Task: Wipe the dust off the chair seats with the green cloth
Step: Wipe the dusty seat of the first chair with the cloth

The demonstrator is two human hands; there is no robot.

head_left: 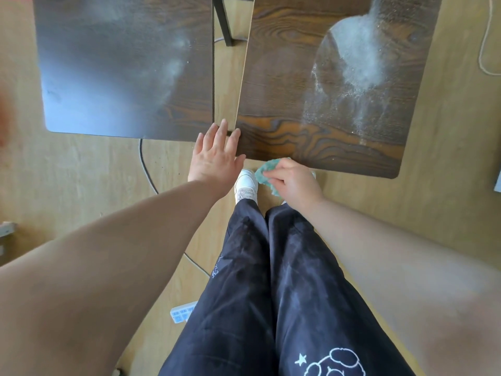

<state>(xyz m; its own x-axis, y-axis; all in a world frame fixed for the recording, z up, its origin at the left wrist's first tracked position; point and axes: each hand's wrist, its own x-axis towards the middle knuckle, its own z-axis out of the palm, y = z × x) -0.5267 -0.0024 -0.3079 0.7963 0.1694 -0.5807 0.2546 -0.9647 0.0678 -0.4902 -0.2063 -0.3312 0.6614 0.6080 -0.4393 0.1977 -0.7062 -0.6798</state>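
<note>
Two dark wood-grain chair seats stand side by side below me. The left seat (113,77) carries a faint haze of dust. The right seat (284,99) has a thick pale streak of dust (355,63) across its far half. My right hand (294,181) grips the bunched green cloth (267,172) just off the near edge of the right seat. My left hand (217,156) hovers flat with fingers spread at the near end of the gap between the two seats, its fingertips at their corners.
Light wooden floor all around. A black chair leg (223,20) shows in the gap between the seats. A grey cable (146,164) runs under the left seat, a white power strip (183,312) lies by my left leg, and a thin cord (485,50) curls at far right.
</note>
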